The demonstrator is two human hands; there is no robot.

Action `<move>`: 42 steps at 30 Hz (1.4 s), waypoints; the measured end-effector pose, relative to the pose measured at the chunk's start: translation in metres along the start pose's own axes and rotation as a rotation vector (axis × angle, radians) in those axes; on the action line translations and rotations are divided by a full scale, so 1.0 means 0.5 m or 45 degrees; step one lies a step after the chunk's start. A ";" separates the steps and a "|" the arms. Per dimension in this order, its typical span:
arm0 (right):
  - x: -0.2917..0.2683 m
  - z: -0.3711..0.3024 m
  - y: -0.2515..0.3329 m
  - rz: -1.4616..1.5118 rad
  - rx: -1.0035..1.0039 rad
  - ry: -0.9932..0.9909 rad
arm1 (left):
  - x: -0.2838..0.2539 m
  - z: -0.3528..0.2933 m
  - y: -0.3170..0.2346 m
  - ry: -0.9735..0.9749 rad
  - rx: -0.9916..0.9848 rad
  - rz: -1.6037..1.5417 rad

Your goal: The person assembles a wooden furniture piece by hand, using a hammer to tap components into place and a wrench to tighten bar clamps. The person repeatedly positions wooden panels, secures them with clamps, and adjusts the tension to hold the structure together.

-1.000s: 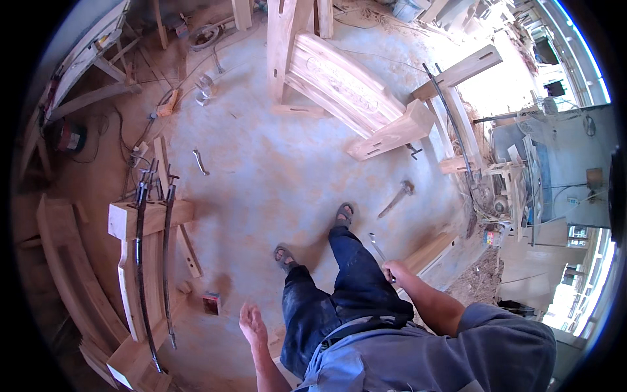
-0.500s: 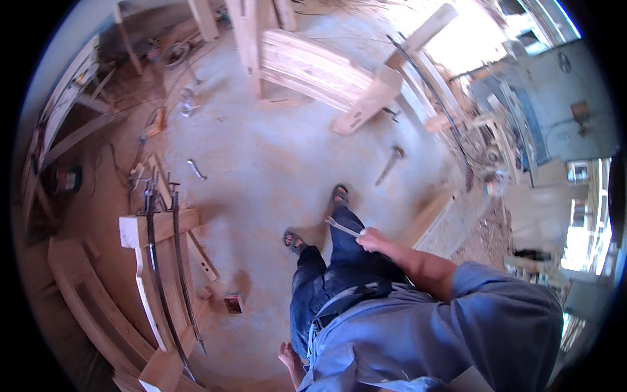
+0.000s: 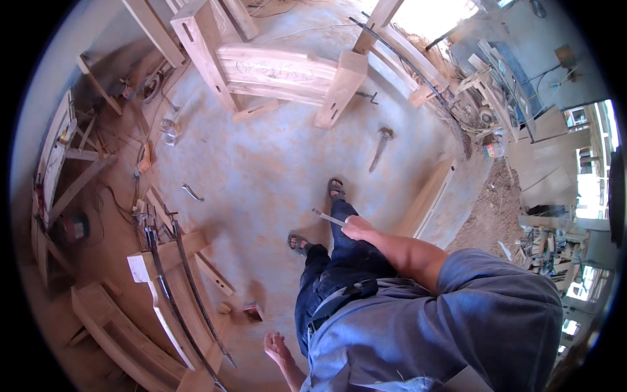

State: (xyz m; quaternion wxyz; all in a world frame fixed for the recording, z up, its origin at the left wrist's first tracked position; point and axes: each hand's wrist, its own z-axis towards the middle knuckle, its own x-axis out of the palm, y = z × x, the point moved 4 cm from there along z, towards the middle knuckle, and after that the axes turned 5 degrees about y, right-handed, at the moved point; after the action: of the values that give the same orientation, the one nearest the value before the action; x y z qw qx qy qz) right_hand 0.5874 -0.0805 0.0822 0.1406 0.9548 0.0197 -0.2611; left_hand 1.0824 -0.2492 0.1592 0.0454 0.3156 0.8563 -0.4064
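Tool (image 3: 328, 217) in the right hand (image 3: 358, 227), well to the right of a clamped timber frame (image 3: 184, 294).
The right hand's fingers are wrapped around the tool's near end, above the right leg (image 3: 369, 256); its slim metal shaft points leftward, toward the frame's side, though its tip is too small to tell whether it is a chisel or a spanner. The left hand (image 3: 277, 346), fingers loosely bent and parted, hangs just right of the frame's lower end. Two long bar clamps (image 3: 164, 281) run along the frame, a red box (image 3: 255, 312) sits on the floor just right of it, and a curved timber (image 3: 104, 326) lies to its left. Beyond the frame's upper end lies a short shiny metal piece (image 3: 192, 193); farther off, up and right from the frame, are a carved panel (image 3: 277, 68) between posts and a hammer-shaped tool (image 3: 377, 151).
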 end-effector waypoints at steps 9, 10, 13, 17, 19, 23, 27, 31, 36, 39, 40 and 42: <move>-0.008 0.079 0.013 -0.063 -0.096 0.242 | -0.029 -0.080 0.111 -0.111 -0.376 -0.495; -0.005 0.092 0.019 -0.086 -0.190 0.269 | -0.022 -0.092 0.078 -0.028 -0.181 -0.161; -0.017 0.101 0.075 -0.061 -0.466 0.365 | -0.043 -0.068 0.071 0.090 -0.143 -0.127; -0.041 0.088 0.128 0.346 -0.403 0.205 | -0.047 -0.040 0.011 -0.014 -0.024 0.141; -0.048 0.084 0.124 0.466 -0.325 0.129 | -0.020 -0.039 -0.052 -0.009 0.033 0.226; -0.032 0.116 0.071 0.178 -0.324 0.171 | 0.012 -0.027 -0.077 0.034 0.058 0.295; -0.014 0.130 0.034 0.082 -0.190 0.454 | 0.015 -0.022 -0.024 0.066 -0.031 0.249; -0.037 0.044 0.090 0.298 -0.079 0.212 | -0.003 -0.050 -0.019 0.080 -0.076 0.265; -0.073 0.028 0.053 0.051 -0.137 -0.125 | -0.024 -0.047 0.042 -0.035 -0.200 0.034; -0.077 0.033 0.021 0.124 -0.198 -0.161 | -0.030 -0.041 0.054 -0.015 -0.178 0.016; -0.071 0.043 -0.001 0.071 -0.232 -0.143 | -0.030 -0.033 0.062 0.007 -0.170 0.003; -0.065 0.060 -0.045 -0.040 -0.290 -0.111 | 0.001 -0.042 0.014 -0.022 -0.179 -0.060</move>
State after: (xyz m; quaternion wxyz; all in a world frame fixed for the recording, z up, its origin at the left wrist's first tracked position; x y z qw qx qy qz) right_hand 0.5420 -0.0662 0.0681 0.2447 0.9200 0.0581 -0.3005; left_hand 1.0899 -0.2306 0.1686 0.0651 0.2878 0.8895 -0.3488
